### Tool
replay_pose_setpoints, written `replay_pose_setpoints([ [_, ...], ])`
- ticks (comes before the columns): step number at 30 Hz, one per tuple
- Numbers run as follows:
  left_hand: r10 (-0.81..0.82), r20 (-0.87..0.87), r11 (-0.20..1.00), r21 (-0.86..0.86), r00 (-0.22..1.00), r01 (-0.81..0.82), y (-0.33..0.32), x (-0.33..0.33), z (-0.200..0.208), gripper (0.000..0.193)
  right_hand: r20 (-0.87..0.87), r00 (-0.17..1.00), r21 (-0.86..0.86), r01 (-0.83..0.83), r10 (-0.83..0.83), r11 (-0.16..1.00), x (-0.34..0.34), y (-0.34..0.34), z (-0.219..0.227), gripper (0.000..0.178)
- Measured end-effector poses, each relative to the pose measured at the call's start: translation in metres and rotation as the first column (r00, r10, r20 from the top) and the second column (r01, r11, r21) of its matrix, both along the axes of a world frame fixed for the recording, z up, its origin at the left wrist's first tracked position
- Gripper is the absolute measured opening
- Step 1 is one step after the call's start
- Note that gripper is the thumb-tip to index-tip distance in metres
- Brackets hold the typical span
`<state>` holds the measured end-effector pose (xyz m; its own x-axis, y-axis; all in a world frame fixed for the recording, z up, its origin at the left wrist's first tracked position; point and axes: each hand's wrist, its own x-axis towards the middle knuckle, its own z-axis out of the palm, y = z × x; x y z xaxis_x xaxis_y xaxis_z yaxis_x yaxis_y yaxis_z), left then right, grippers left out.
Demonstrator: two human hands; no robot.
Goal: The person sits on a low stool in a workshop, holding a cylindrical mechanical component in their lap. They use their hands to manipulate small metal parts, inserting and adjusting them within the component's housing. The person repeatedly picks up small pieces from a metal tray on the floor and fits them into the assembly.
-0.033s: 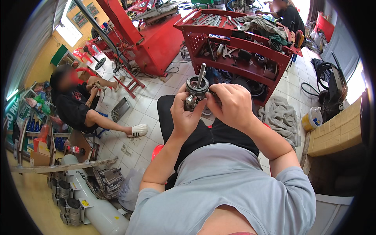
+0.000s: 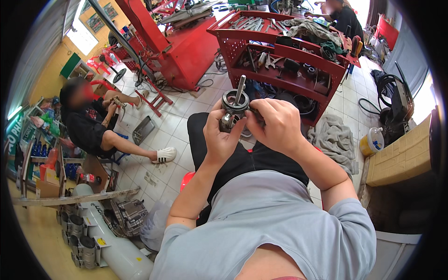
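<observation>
Over my lap I hold a round metal part (image 2: 235,109) with a ring-shaped open top; a thin rod rises out of its middle, leaning slightly right. My left hand (image 2: 221,136) is closed around its left and near side, the thumb pressing close to a shiny bolt-like fitting (image 2: 226,122). My right hand (image 2: 280,124) has thumb and fingers pinched together against the part's right side. Whether a small separate piece sits between those fingertips is hidden. The underside of the part is largely covered by my hands.
Ahead stands a red tool cart (image 2: 280,39) holding wrenches and rags. On the left a seated person (image 2: 91,121) handles a small part beside a grey tray (image 2: 143,129). A grey cloth (image 2: 333,142) and a yellow-filled tub (image 2: 371,141) are on the floor at right.
</observation>
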<state>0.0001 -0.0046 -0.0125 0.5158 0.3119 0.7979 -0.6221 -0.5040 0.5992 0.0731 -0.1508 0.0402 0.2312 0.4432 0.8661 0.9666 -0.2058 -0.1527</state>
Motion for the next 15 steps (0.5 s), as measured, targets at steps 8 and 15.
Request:
replay_pose_setpoints([
  [8, -0.015, -0.001, 0.999, -0.030, 1.000, 0.015, -0.0008, -0.0019, 0.0004, 0.033, -0.018, 1.000, 0.021, -0.014, 0.015, 1.000, -0.0015, 0.0000, 0.0017, 0.018],
  [15, -0.035, -0.008, 0.998, -0.051, 0.999, 0.034, 0.0005, -0.0014, -0.0019, 0.033, 0.007, 1.000, -0.045, -0.017, 0.018, 0.999, -0.0018, -0.0034, 0.0048, 0.016],
])
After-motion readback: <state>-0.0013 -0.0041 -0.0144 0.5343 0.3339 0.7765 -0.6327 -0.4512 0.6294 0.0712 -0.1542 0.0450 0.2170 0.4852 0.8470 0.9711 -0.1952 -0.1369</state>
